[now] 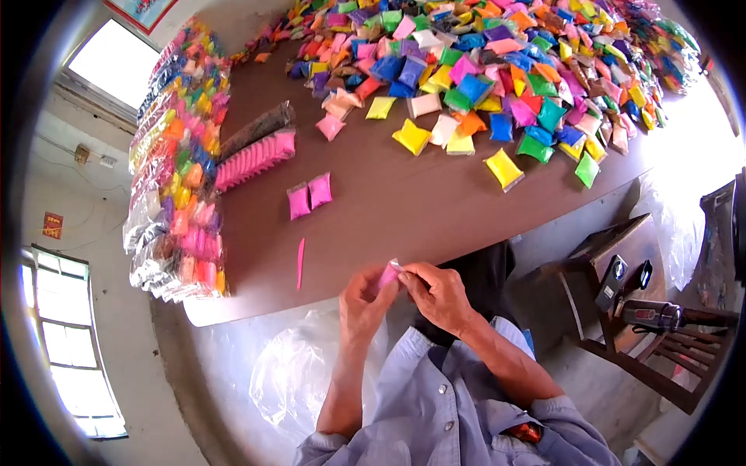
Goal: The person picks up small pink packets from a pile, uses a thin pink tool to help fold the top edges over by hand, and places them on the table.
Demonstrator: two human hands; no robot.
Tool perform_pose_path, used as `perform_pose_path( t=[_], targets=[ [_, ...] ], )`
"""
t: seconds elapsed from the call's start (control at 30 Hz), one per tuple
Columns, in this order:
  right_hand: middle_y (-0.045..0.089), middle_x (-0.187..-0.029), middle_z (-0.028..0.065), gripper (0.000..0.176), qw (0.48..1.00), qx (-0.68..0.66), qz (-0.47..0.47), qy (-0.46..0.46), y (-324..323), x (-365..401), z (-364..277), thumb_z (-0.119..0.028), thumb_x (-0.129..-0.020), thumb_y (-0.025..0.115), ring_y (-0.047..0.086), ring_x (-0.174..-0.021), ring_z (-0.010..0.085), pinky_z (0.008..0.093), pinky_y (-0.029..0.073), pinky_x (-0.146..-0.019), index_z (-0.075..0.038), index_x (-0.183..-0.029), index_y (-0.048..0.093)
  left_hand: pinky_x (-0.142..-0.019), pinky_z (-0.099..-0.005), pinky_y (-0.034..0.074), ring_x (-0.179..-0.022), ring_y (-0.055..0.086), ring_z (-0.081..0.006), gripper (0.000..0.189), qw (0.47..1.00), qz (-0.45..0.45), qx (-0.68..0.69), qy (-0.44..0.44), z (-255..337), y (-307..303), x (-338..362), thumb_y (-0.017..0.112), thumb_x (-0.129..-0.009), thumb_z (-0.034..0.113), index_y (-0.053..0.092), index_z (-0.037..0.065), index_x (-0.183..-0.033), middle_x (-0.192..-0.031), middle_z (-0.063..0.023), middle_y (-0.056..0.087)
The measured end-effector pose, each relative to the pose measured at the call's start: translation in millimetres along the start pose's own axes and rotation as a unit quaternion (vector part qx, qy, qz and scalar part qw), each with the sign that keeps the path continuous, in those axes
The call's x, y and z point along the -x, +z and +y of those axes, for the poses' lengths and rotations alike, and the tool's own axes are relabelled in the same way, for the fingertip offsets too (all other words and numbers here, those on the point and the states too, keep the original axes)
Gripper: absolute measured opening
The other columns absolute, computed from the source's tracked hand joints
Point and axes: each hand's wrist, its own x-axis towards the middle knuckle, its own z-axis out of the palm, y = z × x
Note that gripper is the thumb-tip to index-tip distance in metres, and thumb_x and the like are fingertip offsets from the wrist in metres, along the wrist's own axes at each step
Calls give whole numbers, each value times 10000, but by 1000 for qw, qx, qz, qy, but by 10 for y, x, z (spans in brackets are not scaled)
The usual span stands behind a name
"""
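Observation:
Over the table's near edge, my left hand (362, 301) is closed around a small pink packet (388, 274). My right hand (440, 297) pinches the clear top end of the same packet between thumb and fingertips. Part of the packet is hidden by the fingers. To the left on the brown table (365, 221) lies a thin pink strip (301, 264). Beyond it are two pink packets (309, 196) side by side. Farther back stands a tight row of pink packets (256, 161) against a dark row (256, 128).
A large heap of colourful packets (497, 70) covers the far side of the table. Stacked bagged packets (183, 179) line its left edge. Clear plastic (291, 369) lies below the table. A wooden chair (622, 291) at the right holds a phone (612, 281) and a dark device (653, 314).

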Motion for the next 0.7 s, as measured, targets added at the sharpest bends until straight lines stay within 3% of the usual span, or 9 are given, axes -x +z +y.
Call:
perform_pose_path(
  t=[0.07,0.13,0.17,0.23,0.37,0.43,0.57,0.63,0.7],
  targets=[
    [712,-746,79,191,999,-16,-28,-8,26,59,38,-163,-1073,705,653,-637,98,285,509,-581,7,-1143,756,-843,-320,593,-1000,710,-160,436,999,-11,-21,-29,-65,-162,86,827,-942,101,664,-54,-1315,-1150,-111,748],
    [709,-776,162,171,990,-63,-103,67,37,88,-16,-169,-1049,703,696,-647,247,367,537,-622,-15,-1104,754,-841,-322,602,-969,716,-155,421,998,-36,41,-34,-29,-269,191,820,-938,77,668,-70,-1302,-1136,-107,753],
    [709,-776,162,171,990,-67,-108,68,50,102,-22,-169,-1049,703,696,-647,247,367,537,-622,-15,-1104,754,-841,-322,602,-969,716,-155,421,998,-30,39,-36,-2,-293,243,820,-938,77,668,-70,-1302,-1136,-107,753],
    [709,-730,64,197,965,-137,-176,141,72,119,-25,-163,-1083,672,675,-666,96,285,524,-608,5,-1141,756,-843,-314,606,-964,719,-142,404,997,-24,56,-37,41,-332,332,809,-939,56,673,-78,-1296,-1111,-102,763],
    [698,-718,37,194,964,-80,-222,119,75,141,-5,-152,-1079,666,673,-674,86,279,534,-621,1,-1153,761,-837,-312,605,-971,724,-146,397,998,-35,-22,-53,-98,-568,380,802,-944,58,673,-76,-1295,-1111,-108,774],
    [709,-723,34,196,977,-62,-181,95,58,147,83,-156,-1068,680,677,-674,93,282,551,-640,-7,-1163,765,-813,-307,597,-968,729,-158,377,998,22,5,-50,-111,-731,384,787,-960,73,676,-71,-1290,-1114,-124,780],
    [774,-806,125,209,967,-7,-229,113,-8,85,19,-145,-1012,728,766,-716,200,339,595,-685,-21,-1178,759,-768,-315,583,-880,721,-170,343,998,33,9,-50,-23,-985,536,760,-998,158,683,-61,-1250,-1085,-149,780],
    [784,-814,130,268,955,105,-277,37,118,95,44,-263,-999,734,785,-786,339,427,613,-781,-73,-1183,774,-697,-305,576,-797,706,-170,290,993,47,64,-83,-13,-898,552,679,-1052,203,686,-19,-1239,-976,-128,768],
    [793,-920,152,308,951,116,-286,35,217,102,16,-281,-992,739,776,-869,364,436,608,-825,-69,-1214,761,-662,-308,567,-768,707,-178,291,989,37,121,-82,-85,-860,534,658,-1066,236,685,-14,-1212,-961,-133,763]
  ],
)
